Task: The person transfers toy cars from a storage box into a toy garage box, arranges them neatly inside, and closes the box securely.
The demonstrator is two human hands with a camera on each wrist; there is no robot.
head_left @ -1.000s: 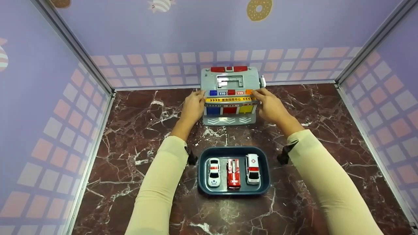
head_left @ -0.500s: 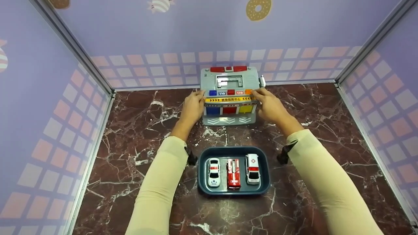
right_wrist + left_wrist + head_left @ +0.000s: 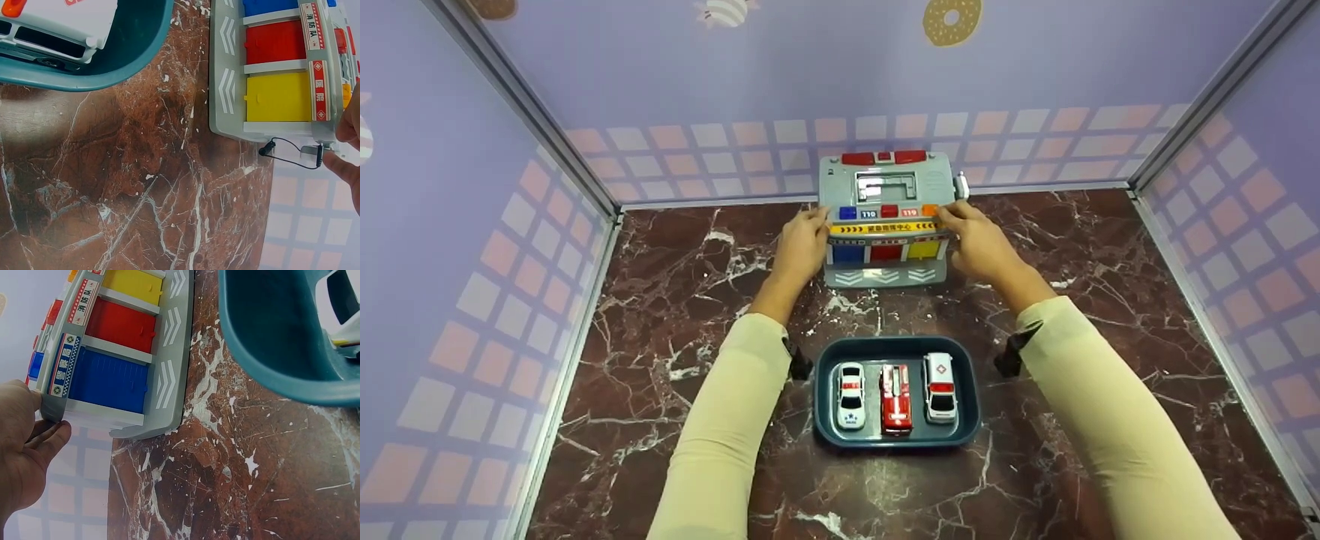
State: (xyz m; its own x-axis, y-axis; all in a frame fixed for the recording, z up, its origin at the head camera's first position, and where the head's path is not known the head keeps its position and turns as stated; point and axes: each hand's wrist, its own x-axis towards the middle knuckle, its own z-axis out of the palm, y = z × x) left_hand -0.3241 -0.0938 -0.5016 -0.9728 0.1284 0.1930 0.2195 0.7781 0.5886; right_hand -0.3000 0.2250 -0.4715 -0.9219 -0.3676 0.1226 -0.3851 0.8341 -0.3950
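Observation:
A grey toy garage (image 3: 888, 268) with blue, red and yellow doors stands against the back wall. My left hand (image 3: 802, 244) pinches the left corner of its roof edge; in the left wrist view the thumb lies above that edge and the fingers below. At the opposite corner, my right hand (image 3: 981, 240) pinches the roof edge beside the orange button (image 3: 930, 211). Part of this hand is cut off in the right wrist view. A black cord (image 3: 292, 164) loops from the garage's side near these fingertips.
Nearer the person, a dark teal tray (image 3: 896, 444) holds a white toy police car (image 3: 851, 416), a red toy fire truck (image 3: 895, 409) and a white toy ambulance (image 3: 941, 409). Purple walls (image 3: 840, 75) enclose the marbled tabletop (image 3: 682, 315) at the back and sides.

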